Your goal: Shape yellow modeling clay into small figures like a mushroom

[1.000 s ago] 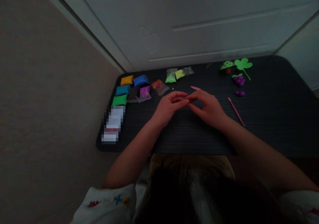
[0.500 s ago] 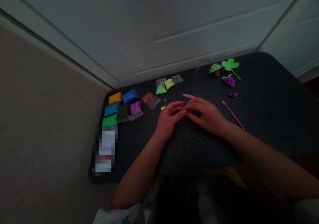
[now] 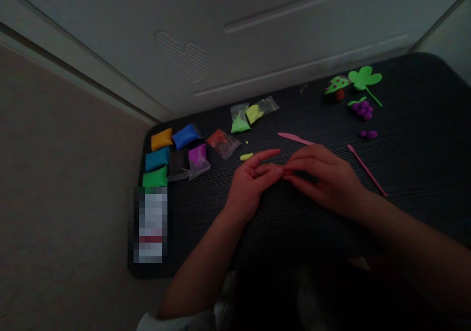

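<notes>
Fingertips of the left hand (image 3: 253, 183) and right hand (image 3: 326, 176) meet, partly curled; contents, if any, are indiscernible. Pinch lightly, clear of the yellow clay roll (image 3: 246, 157).

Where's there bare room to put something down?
The dark round-cornered table is bare right of the thin pink stick tool; a smaller patch lies between the pixelated white item and left forearm. The far left is crowded with shiny coloured packets.
</notes>
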